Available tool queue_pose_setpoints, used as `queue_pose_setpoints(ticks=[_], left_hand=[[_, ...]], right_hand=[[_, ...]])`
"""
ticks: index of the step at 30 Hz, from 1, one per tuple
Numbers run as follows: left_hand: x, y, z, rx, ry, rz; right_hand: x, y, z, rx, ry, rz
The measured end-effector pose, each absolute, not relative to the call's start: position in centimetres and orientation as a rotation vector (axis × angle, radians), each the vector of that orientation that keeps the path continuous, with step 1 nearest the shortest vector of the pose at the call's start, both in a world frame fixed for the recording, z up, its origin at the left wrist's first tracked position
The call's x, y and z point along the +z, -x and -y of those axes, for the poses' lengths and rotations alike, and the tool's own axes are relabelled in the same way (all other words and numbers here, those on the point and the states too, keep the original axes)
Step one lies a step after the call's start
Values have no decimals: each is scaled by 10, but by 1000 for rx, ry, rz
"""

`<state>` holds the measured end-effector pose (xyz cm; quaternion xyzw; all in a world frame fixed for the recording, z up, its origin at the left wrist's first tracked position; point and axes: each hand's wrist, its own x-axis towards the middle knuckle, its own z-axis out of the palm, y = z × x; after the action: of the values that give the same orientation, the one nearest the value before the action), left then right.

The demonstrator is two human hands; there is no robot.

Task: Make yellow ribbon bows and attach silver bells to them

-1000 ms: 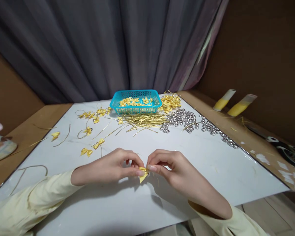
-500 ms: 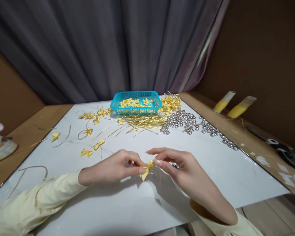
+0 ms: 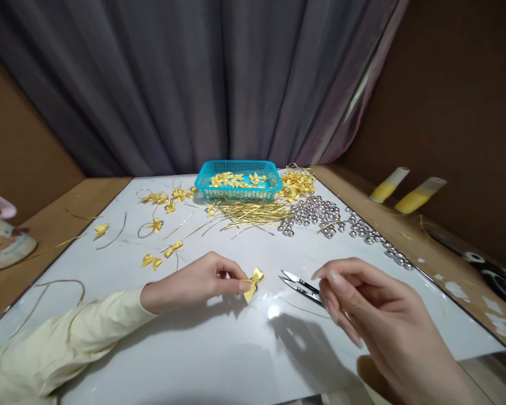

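Observation:
Between its thumb and fingertips, my left hand pinches a yellow ribbon bow just above the white tabletop. A small shiny piece shows at the middle of this bow. My right hand is closed around a pair of thread snips. Their two pointed blades are apart and point left toward the bow, without touching it. Most of the snips' handle is hidden by my fingers. A thin cord lies below the blades.
Small bows fill part of a blue basket at the back. Gold cord lengths, silver beads and a pile of bows lie around it. Loose bows are at left, beside a mug. Two yellow-filled tubes stand at right.
My right hand has let go of the bow and moved right, and now holds the snips up off the table. My left hand keeps the bow. The view has shifted slightly.

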<state>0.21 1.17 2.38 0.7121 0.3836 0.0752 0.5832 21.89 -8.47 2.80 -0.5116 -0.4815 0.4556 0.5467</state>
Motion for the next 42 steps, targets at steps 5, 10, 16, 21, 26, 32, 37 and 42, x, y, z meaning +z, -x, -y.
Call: queue_pose_setpoints(ticks=[5,10,16,21,26,32,37,42], left_hand=[[27,-2,-9,180,-1584,-874],[31,-3,-7,200,-1594,-887],[35,-4,-5,210,-1582,-910],[33,-1,-6,221,-1603,-908],[32,-1,-7,230,-1639,-915],[34,-2,-7,239,-1670,-924],[35,-4,-7,230,-1700,-930],[35,-4,-6,223,-1705,-937]], right_hand=[[18,-203,77,1352,1216,1329],[6,-190,72,1312,1230,1442],[-2,-189,73,1199,1370,1524],[-7,-188,78,1116,1417,1595],[-2,-185,81,1107,1455,1634],[0,-183,81,1169,1459,1548],[-2,-182,83,1144,1444,1551],[-1,-181,84,1162,1446,1518]])
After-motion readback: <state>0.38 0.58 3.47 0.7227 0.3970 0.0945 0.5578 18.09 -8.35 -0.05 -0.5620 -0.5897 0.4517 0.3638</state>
